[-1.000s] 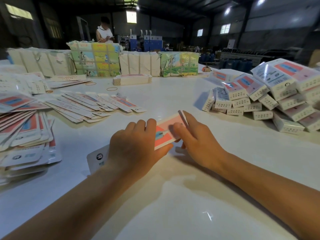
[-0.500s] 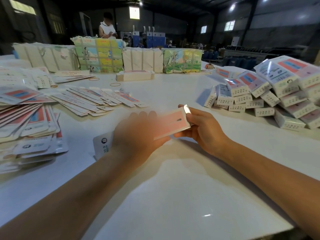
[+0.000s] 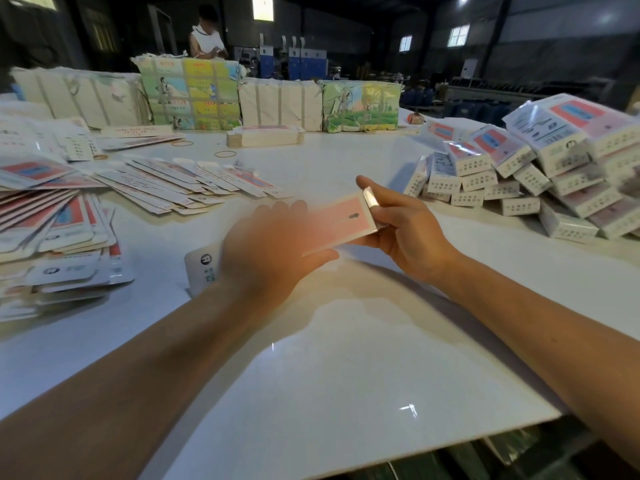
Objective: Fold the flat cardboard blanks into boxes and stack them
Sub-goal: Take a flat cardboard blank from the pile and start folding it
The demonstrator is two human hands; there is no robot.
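Just above the white bench point(image 3: 346, 375), in the middle, both hands held one cardboard blank point(image 3: 341, 221), lifted a little off the top. The right hand point(image 3: 405, 233) had its grip closed on the far end, thumb on top by the small shiny flap and fingers under it. The left hand point(image 3: 266, 247) was blurry, so I could not tell how its fingers lay, but it covered the near end of the blank. To do this step well, I think the hands should push the two long edges toward each other so the flat blank pops open into a tube, then tuck the end flaps in along their creases without bending the sides. The blank was thin, stiff card, pink on top with white edges, and long like a strip. More flat blanks point(image 3: 156, 185) lay fanned out on the left, smooth and a bit glossy. The finished boxes point(image 3: 519, 174) sat piled on the right, small white blocks with red and blue labels. The bench top was smooth and shiny.
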